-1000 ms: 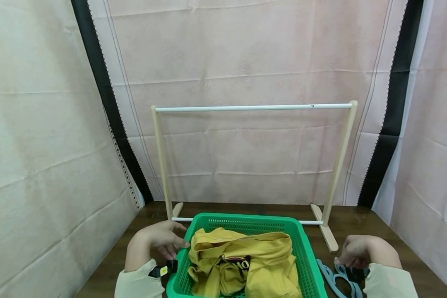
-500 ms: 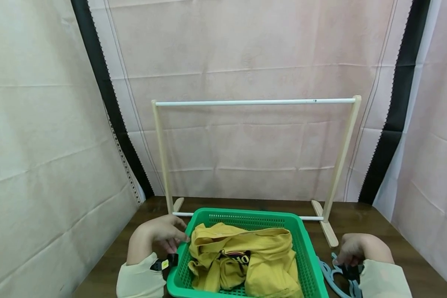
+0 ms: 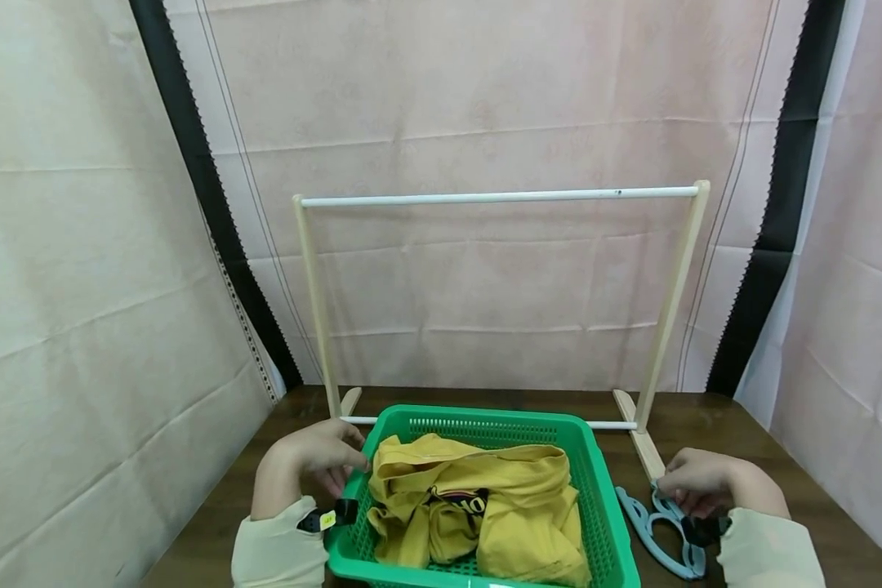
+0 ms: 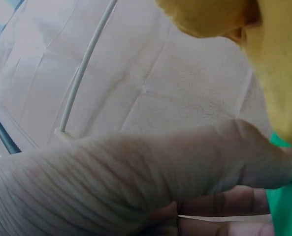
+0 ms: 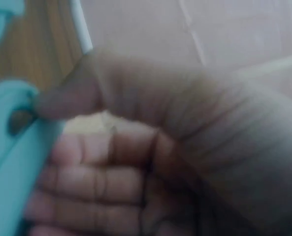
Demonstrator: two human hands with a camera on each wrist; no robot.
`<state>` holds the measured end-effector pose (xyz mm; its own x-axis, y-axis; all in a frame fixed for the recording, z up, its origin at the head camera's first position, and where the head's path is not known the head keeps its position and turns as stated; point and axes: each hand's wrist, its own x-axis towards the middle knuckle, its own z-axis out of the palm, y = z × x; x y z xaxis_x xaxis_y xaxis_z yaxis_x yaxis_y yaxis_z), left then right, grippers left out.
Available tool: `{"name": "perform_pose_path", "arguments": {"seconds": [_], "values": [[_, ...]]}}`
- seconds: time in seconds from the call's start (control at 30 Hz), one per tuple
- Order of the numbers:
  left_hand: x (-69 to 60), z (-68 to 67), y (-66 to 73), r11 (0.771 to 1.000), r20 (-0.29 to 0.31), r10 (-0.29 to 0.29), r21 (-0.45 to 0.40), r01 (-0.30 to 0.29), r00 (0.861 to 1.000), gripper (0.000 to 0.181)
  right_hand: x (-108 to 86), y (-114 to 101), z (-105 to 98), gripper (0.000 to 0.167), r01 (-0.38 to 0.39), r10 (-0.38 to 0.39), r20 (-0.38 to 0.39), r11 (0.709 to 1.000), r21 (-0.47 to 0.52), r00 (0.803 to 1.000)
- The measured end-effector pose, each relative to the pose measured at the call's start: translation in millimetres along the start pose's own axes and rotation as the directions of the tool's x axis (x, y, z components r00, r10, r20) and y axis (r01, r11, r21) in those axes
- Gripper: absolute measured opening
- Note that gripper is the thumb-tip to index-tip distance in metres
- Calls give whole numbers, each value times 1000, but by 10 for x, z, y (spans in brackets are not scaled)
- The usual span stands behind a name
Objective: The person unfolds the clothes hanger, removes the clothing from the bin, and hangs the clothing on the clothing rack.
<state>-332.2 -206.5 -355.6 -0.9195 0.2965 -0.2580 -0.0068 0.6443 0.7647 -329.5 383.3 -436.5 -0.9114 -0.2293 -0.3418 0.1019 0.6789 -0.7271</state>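
A green plastic basket (image 3: 485, 416) stands on the brown table in front of me, holding a crumpled yellow garment (image 3: 532, 531) with a dark printed patch. My left hand (image 3: 312, 457) grips its left rim; in the left wrist view the thumb lies on the green edge and fingers are on the outer side. To the right of the basket, my right hand (image 3: 716, 482) pinches a light blue clothes hanger (image 3: 636, 513). In the right wrist view the thumb presses on the hanger (image 5: 13, 182), with the other fingers behind it. Part of the hanger is hidden by the hand.
Behind the basket stands a rack with a white top bar (image 3: 485, 198) and pale wooden uprights. The rack's right foot (image 3: 645, 453) reaches forward between the basket and my right hand. Pale fabric walls (image 3: 485, 310) enclose the table (image 3: 706, 420) at the back and sides.
My right hand and the hanger have shifted slightly, and more of the hanger shows now. My left hand stays at the basket rim. The head view has tilted a little.
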Motion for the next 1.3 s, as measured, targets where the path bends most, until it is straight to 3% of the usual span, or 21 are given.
{"name": "perform_pose_path", "arguments": {"seconds": [0.13,0.3,0.43,0.63,0.83,1.03,1.3], "values": [[-5,1,29,1000,-4,-1,6,1,1000,45,27,60,-108,12,98,-102,47,991,88,994],[-1,25,31,1000,-10,-5,9,5,1000,42,43,55,-217,21,219,-230,67,966,137,971],[8,32,36,1000,-13,-6,6,6,1000,39,12,-56,-263,26,317,-319,-6,940,128,948],[3,38,48,1000,-11,-9,23,9,1000,35,-84,-281,-270,30,374,-355,-187,924,77,916],[4,69,93,999,-8,-11,41,12,1000,31,-192,-474,-269,32,443,-427,-334,896,-31,841],[-9,80,117,998,-11,-32,50,32,999,33,-302,-629,-259,38,430,-437,-447,894,-124,781],[-54,33,81,997,-23,-39,66,40,999,44,-376,-901,-185,32,469,-504,-575,855,-223,645]]}}
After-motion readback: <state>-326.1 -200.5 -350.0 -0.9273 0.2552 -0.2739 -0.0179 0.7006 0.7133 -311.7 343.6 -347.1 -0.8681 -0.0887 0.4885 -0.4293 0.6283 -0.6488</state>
